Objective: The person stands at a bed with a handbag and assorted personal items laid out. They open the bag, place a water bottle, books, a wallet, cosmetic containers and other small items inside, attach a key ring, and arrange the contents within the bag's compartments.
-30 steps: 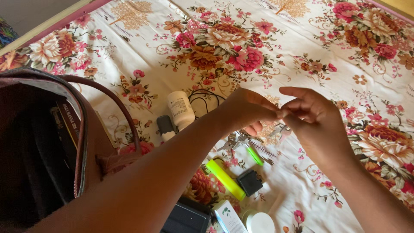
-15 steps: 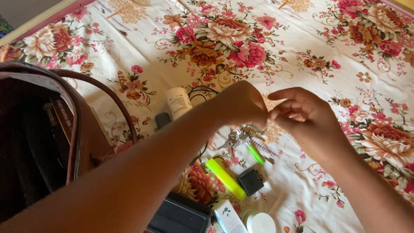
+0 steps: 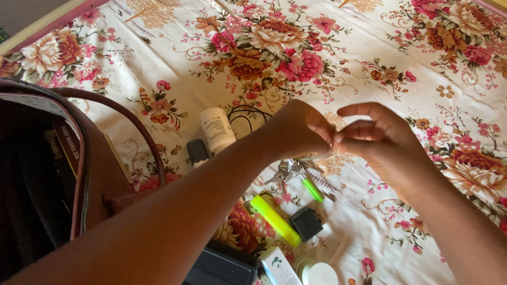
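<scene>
Over the last second the left hand (image 3: 301, 129) and the right hand (image 3: 377, 137) have closed up on each other. A second ago the right hand's fingers were spread, the index finger stretched out toward nine o'clock; now they curl in, and the fingertips of both hands meet at one spot above the bunch of keys (image 3: 293, 170). What they pinch there is too small to make out. The left thumb, which showed below the fist before, is now tucked out of sight. The view has also drifted a little: the brown bag (image 3: 63, 174) sits lower and farther toward nine o'clock in the picture.
</scene>
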